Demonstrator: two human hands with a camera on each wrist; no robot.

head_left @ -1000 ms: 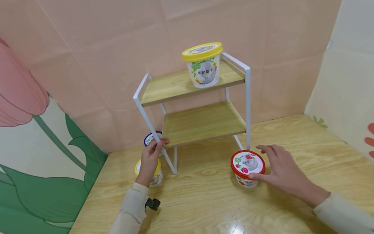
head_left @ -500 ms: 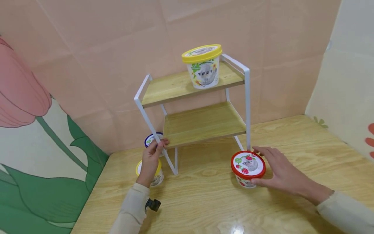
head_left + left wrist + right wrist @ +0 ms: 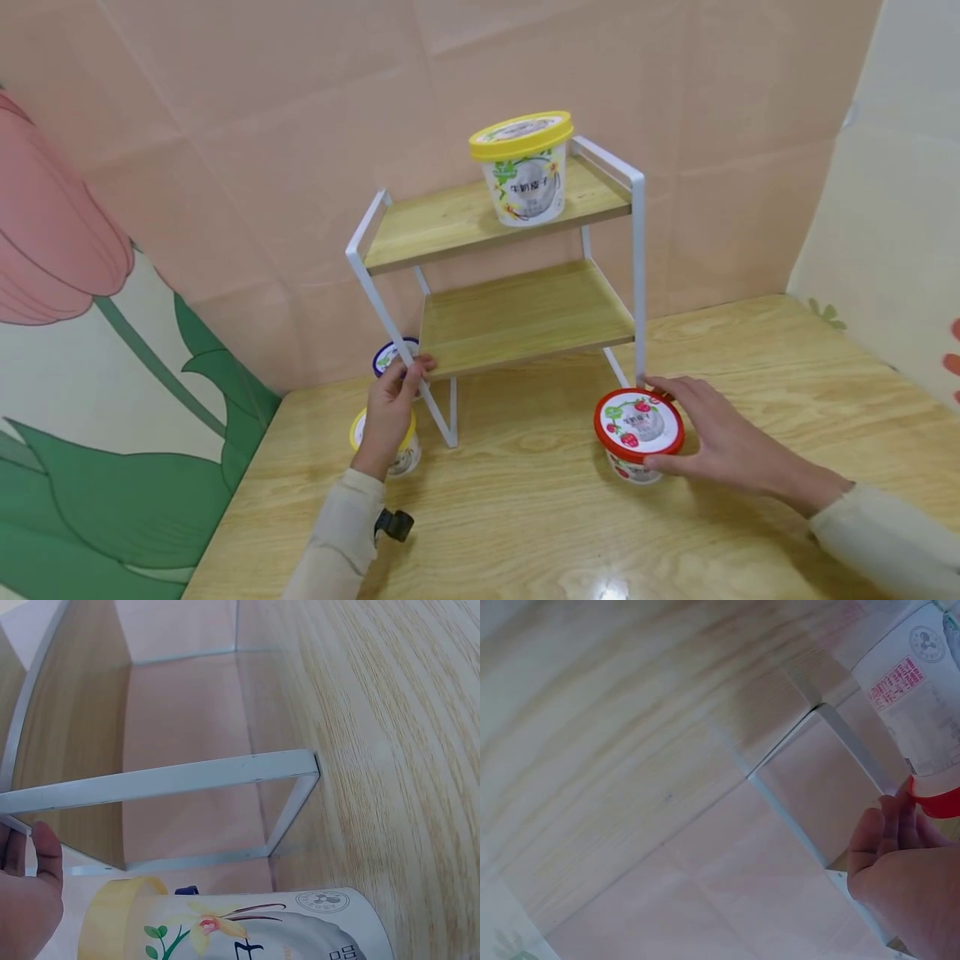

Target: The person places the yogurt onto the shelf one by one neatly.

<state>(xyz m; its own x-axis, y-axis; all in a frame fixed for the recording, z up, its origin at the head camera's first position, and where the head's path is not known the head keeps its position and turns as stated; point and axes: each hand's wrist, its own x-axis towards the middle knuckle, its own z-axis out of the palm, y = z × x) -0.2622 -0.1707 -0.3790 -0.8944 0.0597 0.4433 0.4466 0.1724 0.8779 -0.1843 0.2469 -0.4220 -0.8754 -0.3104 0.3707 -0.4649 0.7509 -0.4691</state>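
In the head view, my left hand [image 3: 386, 421] grips the two-tier shelf rack [image 3: 639, 283] at its front left leg, beside the lower board. My right hand [image 3: 727, 442] holds an ice cream tub with a red lid [image 3: 641, 423], thumb at the near side and fingers round the far side of the lid. That tub stands upright on the table by the rack's right leg. The right wrist view has the fingers [image 3: 889, 832] against the red rim of the white tub [image 3: 922, 720]. In the left wrist view, thumb and fingers [image 3: 49, 851] meet the white frame [image 3: 172, 776].
A tub with a yellow lid [image 3: 528, 187] stands on the upper board. Behind my left hand, another yellow-lidded tub [image 3: 407, 460] and a blue-lidded tub [image 3: 386, 358] stand on the wooden table [image 3: 510, 517]. A pink backdrop [image 3: 300, 150] rises behind the rack.
My right hand has closed in on the red-lidded tub, its fingers moving from just off the lid to its rim. The left hand stays on the rack.
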